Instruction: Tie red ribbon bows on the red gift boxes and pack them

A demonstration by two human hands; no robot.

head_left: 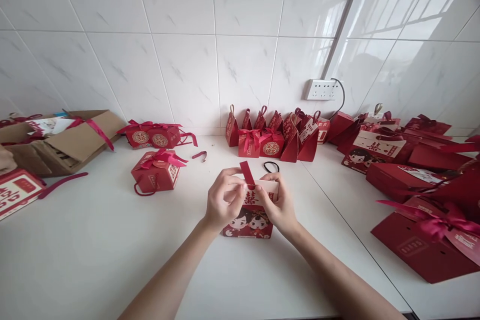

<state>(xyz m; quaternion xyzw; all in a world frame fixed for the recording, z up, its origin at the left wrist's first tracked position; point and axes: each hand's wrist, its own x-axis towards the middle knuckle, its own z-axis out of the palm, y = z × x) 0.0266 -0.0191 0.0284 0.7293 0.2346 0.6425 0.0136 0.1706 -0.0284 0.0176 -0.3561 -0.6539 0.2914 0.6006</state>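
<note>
A red and white box point(249, 220) with two cartoon figures stands upright on the white table, between my two hands. From its top edge a flat red strip point(247, 174) sticks up, leaning left. My left hand point(226, 199) has its thumb and fingertips closed at the strip's base and the box's top left. My right hand point(276, 202) grips the top right of the box, its thumb on the front near the strip's base and its fingers behind. The fingers partly cover the box's upper front.
Behind stand several small red boxes point(272, 148). A bowed box point(155, 172), a dark loop point(271, 166) and a cardboard box point(71, 142) lie around. Red boxes point(423, 245) crowd the right. Another person's hand point(6, 160) shows at far left.
</note>
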